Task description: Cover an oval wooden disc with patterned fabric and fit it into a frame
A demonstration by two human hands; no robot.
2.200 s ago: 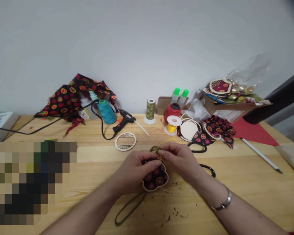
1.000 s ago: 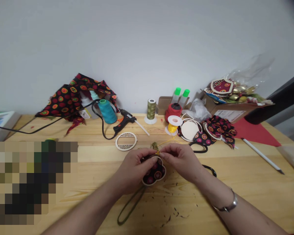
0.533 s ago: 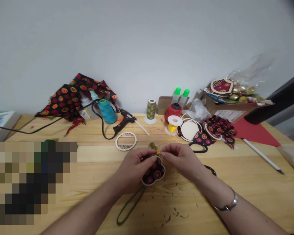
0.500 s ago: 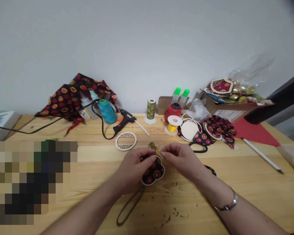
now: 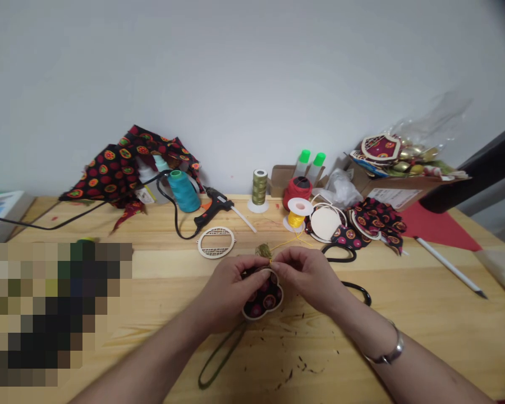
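Observation:
My left hand (image 5: pixel 229 289) grips a small flower-shaped ornament (image 5: pixel 264 297) covered in black fabric with red dots, held just above the wooden table (image 5: pixel 404 314). At the ornament's top, the fingers of my right hand (image 5: pixel 305 275) pinch a thin yellow cord (image 5: pixel 287 243), beside an olive tassel knot (image 5: pixel 262 250). That cord runs back to a yellow spool (image 5: pixel 297 213). An olive cord loop (image 5: pixel 219 362) trails from below the ornament toward me.
Black-handled scissors (image 5: pixel 347 269) lie just right of my hands. A round lattice disc (image 5: pixel 216 242), a glue gun (image 5: pixel 216 203), teal (image 5: pixel 183 191), olive (image 5: pixel 259 188) and red (image 5: pixel 297 192) spools, patterned fabric (image 5: pixel 122 163), fabric-covered discs (image 5: pixel 362 224), a pencil (image 5: pixel 448 266) and thread scraps (image 5: pixel 294 370) surround them.
My right fingers have closed in from the right onto the ornament's top. The ornament has shifted slightly up and left since the earliest frame; both hands keep their hold.

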